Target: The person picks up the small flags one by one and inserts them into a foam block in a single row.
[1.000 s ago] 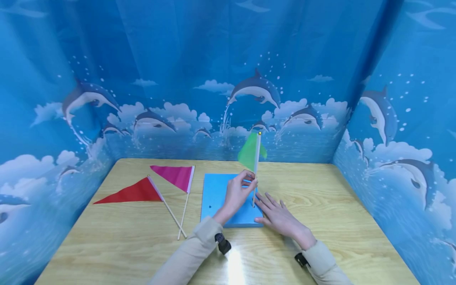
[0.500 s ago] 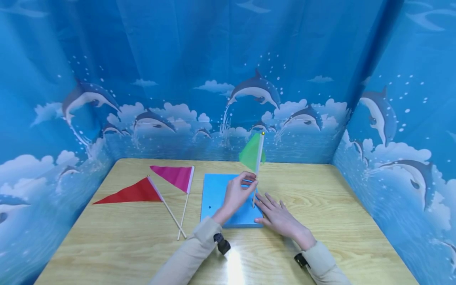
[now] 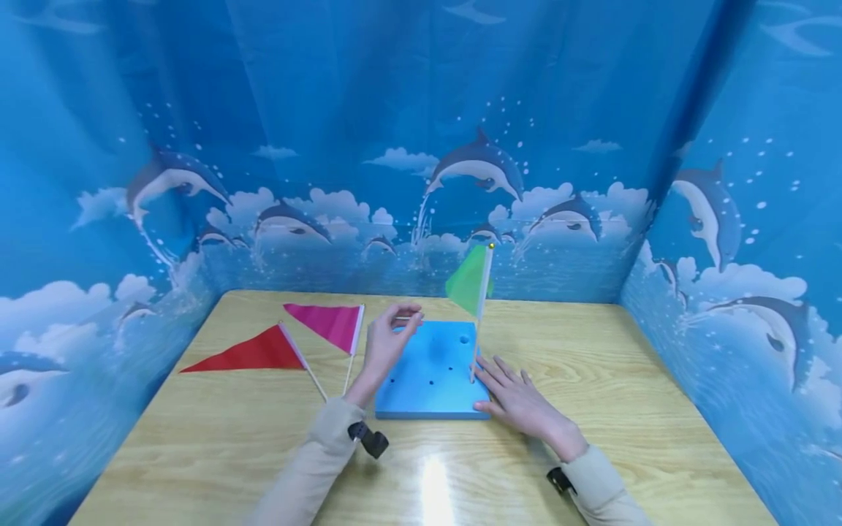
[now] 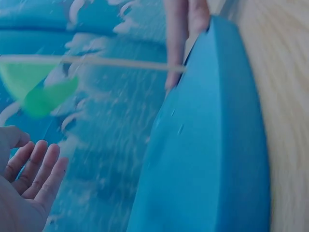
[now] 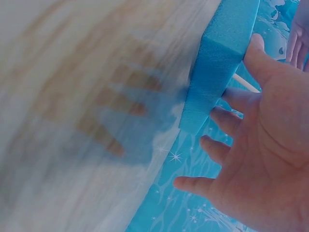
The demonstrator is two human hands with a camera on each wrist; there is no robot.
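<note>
A green flag (image 3: 468,281) stands on its thin stick, tilted slightly right, with the lower end in the right part of a blue foam block (image 3: 421,403). My left hand (image 3: 384,343) hovers over the block's left side, holding nothing; its fingers are loosely bent in the left wrist view, apart from the flag. My right hand (image 3: 522,405) rests with spread fingers at the block's right edge, thumb and fingertips on it beside the stick. Several small dark holes show in the block's top. In the right wrist view, the right palm (image 5: 275,145) is seen against the block's side.
A red pennant (image 3: 253,352) and a pink pennant (image 3: 329,325) lie on the wooden table (image 3: 197,453) left of the block, their sticks partly hidden by my left arm. A dolphin-print curtain (image 3: 368,146) encloses the table's back and sides.
My left hand has let go of the green flag's stick and moved left across the block. The flag stays standing. My right hand keeps its place on the block.
</note>
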